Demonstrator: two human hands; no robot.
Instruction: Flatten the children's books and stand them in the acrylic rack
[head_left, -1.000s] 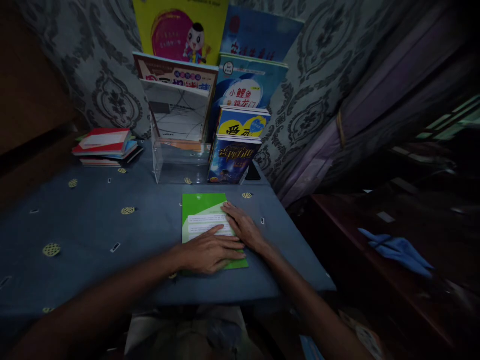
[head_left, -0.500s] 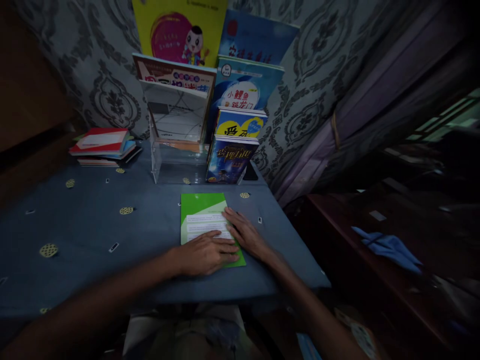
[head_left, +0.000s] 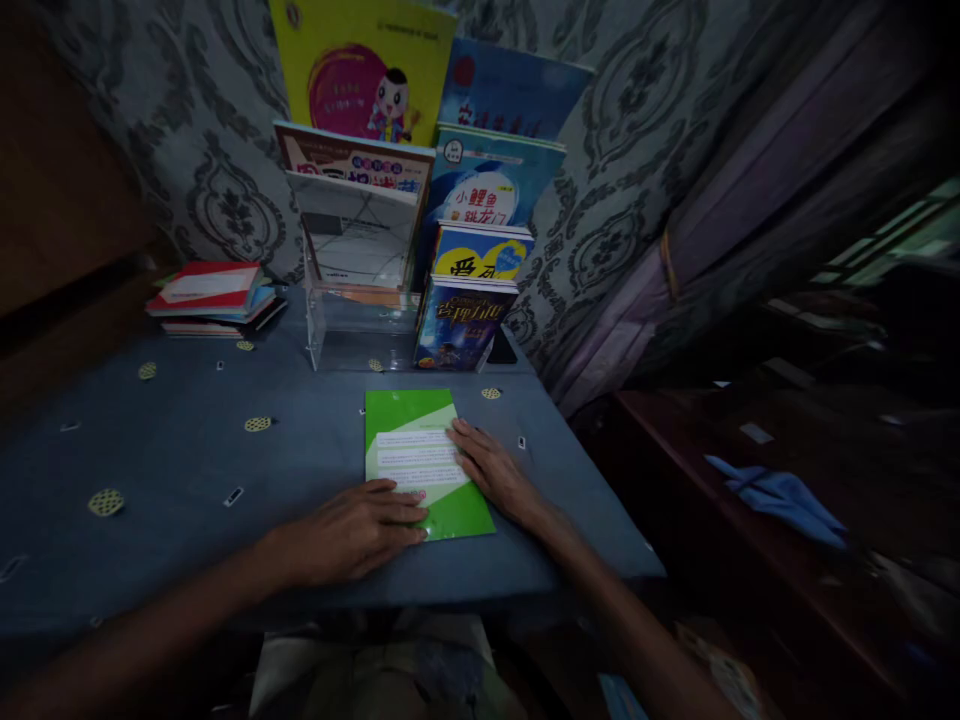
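Observation:
A green book [head_left: 465,508] with a pale printed panel lies flat near the front of the table, its print upside down to me. My left hand [head_left: 356,530] rests over its lower left corner, fingers stretched out and pointing right. On the book's right edge lies my right hand [head_left: 491,465], open, with fingertips on the printed panel. Neither hand grips anything. Behind the book stands a clear acrylic rack [head_left: 360,325] holding several upright books, among them a dark blue book [head_left: 465,325] at the front right.
A stack of books and booklets [head_left: 214,290], red on top, sits at the back left of the blue-grey tablecloth [head_left: 172,430]. Patterned wallpaper and a purple curtain [head_left: 622,330] border the table. To the right is a dark red surface with a blue cloth [head_left: 780,500].
My left hand has slid left and slightly toward me across the book, uncovering more of its lower part. My right hand stays on the right edge. The view has shifted slightly.

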